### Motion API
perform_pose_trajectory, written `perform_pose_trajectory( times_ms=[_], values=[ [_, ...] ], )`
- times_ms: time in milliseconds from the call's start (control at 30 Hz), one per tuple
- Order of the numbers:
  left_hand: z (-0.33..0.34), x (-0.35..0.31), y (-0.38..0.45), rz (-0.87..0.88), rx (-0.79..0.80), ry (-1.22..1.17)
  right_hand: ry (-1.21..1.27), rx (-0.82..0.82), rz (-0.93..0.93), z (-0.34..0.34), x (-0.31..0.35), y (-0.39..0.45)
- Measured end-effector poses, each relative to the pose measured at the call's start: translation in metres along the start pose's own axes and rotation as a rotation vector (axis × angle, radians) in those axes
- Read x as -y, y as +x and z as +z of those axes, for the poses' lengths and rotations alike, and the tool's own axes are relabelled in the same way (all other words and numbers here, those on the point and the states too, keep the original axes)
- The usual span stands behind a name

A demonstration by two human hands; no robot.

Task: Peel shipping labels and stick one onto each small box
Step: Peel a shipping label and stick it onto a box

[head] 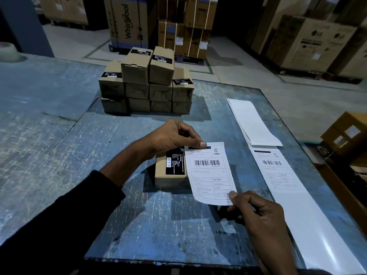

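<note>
A white shipping label [210, 173] with a barcode hangs between both hands above the blue table. My left hand [174, 135] pinches its top left corner. My right hand [258, 213] pinches its bottom right corner. Just left of the label, partly under it, sits a small brown box [170, 175] with a black sticker on top. A stack of similar small boxes [147, 82] stands at the far middle of the table. A long strip of label backing [286, 183] with one printed label on it lies at the right.
The worn blue table [59, 145] ends at a near edge and a right edge. Brown cartons [345, 133] sit low at the right. Large appliance cartons [129, 22] stand on the floor behind. A tape roll [8, 50] rests at the far left.
</note>
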State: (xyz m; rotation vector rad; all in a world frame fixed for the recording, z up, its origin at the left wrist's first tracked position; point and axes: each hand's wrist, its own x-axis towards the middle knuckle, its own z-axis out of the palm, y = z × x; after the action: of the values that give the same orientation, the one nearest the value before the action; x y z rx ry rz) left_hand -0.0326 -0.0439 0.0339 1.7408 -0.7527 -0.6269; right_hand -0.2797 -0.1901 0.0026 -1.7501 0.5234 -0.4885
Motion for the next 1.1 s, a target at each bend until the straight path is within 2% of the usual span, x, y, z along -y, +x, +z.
perform_pose_trajectory(
  times_ms=[600,867,1000,1100],
  values=[
    [0.0,0.002,0.0,0.013,0.012,-0.021,-0.045,0.006,-0.001,0.001,0.002,-0.001],
    [0.0,0.002,0.0,0.02,0.003,0.026,-0.168,-0.022,0.002,0.004,0.005,-0.003],
    [0.001,0.002,0.0,0.016,0.007,0.07,-0.287,-0.102,-0.001,0.006,0.004,-0.007],
    [0.002,0.004,0.0,0.01,-0.023,0.088,-0.45,-0.271,-0.047,0.01,-0.002,-0.013]
  ],
)
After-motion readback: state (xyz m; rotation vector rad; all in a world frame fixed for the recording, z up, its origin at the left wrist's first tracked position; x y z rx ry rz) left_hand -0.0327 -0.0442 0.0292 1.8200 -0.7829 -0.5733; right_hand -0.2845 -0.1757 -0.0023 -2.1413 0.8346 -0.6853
